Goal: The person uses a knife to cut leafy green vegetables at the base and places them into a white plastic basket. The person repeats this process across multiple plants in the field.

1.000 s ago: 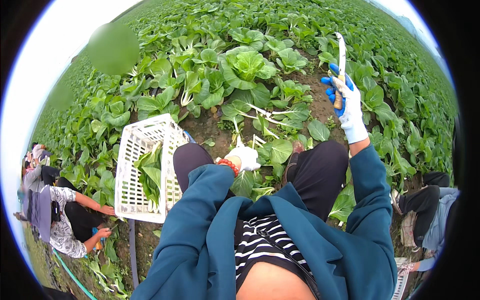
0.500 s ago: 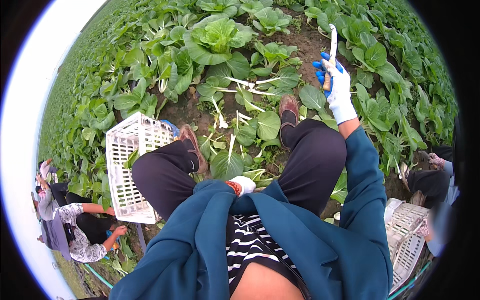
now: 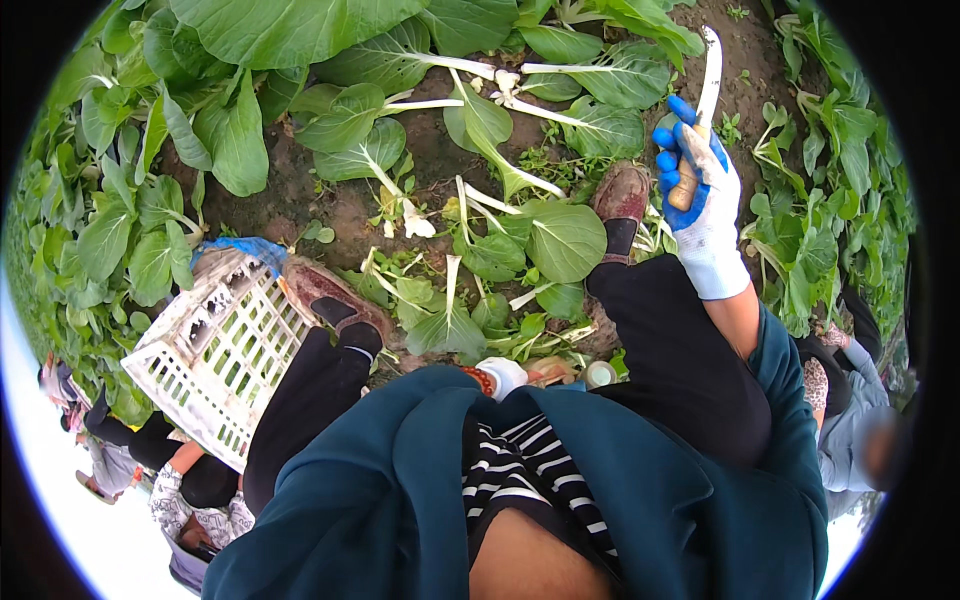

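Observation:
My right hand [image 3: 712,205], in a white glove with blue-coated fingers, is closed round the wooden handle of a knife [image 3: 711,80]. Its pale, curved blade points up and away from me, over bare soil. My left hand [image 3: 506,377], white-gloved with a red bead bracelet [image 3: 480,380] at the wrist, lies low between my knees. The jacket covers part of it, and its fingers are hidden. Cut leaves with white stalks, one a broad green leaf [image 3: 566,241], are strewn on the soil between my shoes. A large leafy green plant [image 3: 290,30] stands beyond them.
A white slatted plastic crate [image 3: 215,345] tilts beside my left leg, with blue material [image 3: 245,248] at its far corner. Rows of leafy greens grow on both sides. A pale round object [image 3: 600,374] sits near my left hand. Other people are at the lower left and right.
The view has tilted down and come nearer the ground, so the leaves and crate look larger. My right hand still grips the knife; my left hand stays low between my knees.

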The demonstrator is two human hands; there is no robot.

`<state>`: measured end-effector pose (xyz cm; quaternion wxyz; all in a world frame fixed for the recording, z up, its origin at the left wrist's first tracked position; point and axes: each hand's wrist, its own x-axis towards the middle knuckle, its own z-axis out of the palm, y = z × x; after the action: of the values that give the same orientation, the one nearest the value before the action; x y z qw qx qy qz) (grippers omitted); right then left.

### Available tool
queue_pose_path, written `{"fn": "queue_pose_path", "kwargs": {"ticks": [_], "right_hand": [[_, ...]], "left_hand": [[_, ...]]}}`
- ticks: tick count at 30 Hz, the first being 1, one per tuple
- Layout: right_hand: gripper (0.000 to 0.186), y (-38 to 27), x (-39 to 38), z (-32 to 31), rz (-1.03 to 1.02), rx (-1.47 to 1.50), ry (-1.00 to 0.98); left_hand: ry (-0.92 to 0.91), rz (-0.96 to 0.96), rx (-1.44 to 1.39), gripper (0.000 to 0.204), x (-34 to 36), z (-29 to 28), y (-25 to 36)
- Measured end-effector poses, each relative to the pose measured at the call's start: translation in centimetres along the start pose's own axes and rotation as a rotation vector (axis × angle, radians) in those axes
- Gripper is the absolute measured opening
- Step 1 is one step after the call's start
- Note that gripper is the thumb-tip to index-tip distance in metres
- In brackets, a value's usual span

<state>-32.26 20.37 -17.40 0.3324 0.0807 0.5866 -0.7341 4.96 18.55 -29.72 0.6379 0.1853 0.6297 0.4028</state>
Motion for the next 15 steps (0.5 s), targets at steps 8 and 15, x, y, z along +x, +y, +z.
{"fn": "queue_pose_path", "kwargs": {"ticks": [8,15], "right_hand": [[0.045,-7.0,9.2,5.7,-0.343,-0.149,-0.061],[0.042,-10.1,10.3,3.0,-0.469,-0.172,0.066]], "left_hand": [[0.405,-0.154,-0.006,0.040,-13.0,-9.9,3.3],[0.503,-0.219,0.210,0.035,-18.0,-15.9,2.4]]}}
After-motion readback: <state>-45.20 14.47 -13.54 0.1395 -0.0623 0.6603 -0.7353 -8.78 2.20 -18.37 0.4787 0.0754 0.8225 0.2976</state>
